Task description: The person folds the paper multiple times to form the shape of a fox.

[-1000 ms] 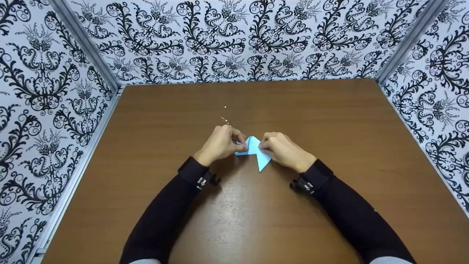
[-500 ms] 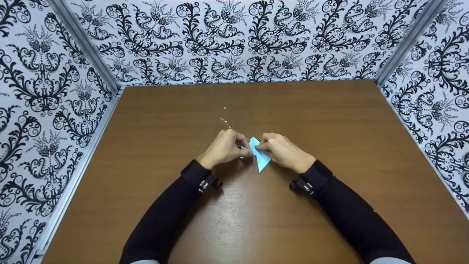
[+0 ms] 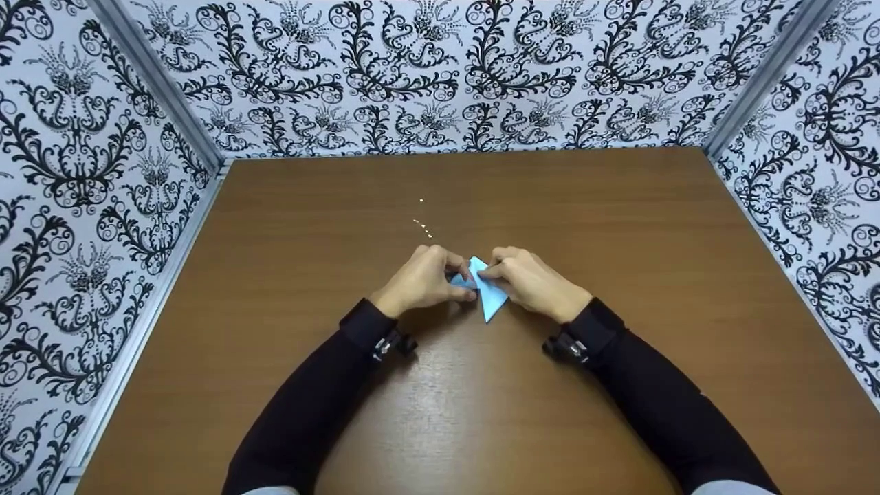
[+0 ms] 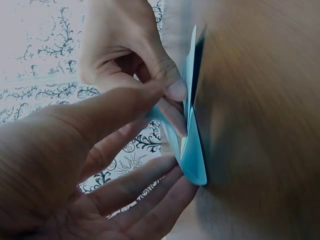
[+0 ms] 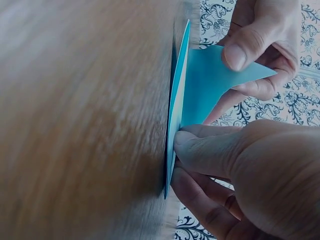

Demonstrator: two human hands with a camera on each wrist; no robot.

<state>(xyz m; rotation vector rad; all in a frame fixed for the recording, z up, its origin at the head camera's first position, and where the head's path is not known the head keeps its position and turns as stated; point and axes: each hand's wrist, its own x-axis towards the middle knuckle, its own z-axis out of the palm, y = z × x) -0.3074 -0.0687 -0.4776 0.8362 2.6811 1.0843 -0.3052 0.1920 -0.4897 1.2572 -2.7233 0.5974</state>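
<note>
A light-blue sheet of folded paper (image 3: 492, 300) lies on the table between the hands, its pointed corner toward the person. My left hand (image 3: 421, 280) pinches a raised flap (image 5: 202, 82) on its left side; in the right wrist view the thumb lies on the flap's face, with fingers behind it. My right hand (image 3: 540, 283) holds the paper's right part near the fold, thumb and forefinger on it, low by the tabletop. From the left wrist, the paper (image 4: 194, 162) shows edge-on with a curved fold. Part of it is hidden behind the fingers.
Brown wooden table (image 3: 591, 412) under both arms. Several small white specks (image 3: 423, 227) lie beyond the left hand. Walls with black floral patterns (image 3: 433, 75) and grey metal posts stand at the back and sides. Each wrist wears a small black camera (image 3: 567, 347).
My left hand has moved slightly right and nearer the person, bringing the left flap up and inward toward the middle. The right hand has barely moved, its fingertips shifting a little left.
</note>
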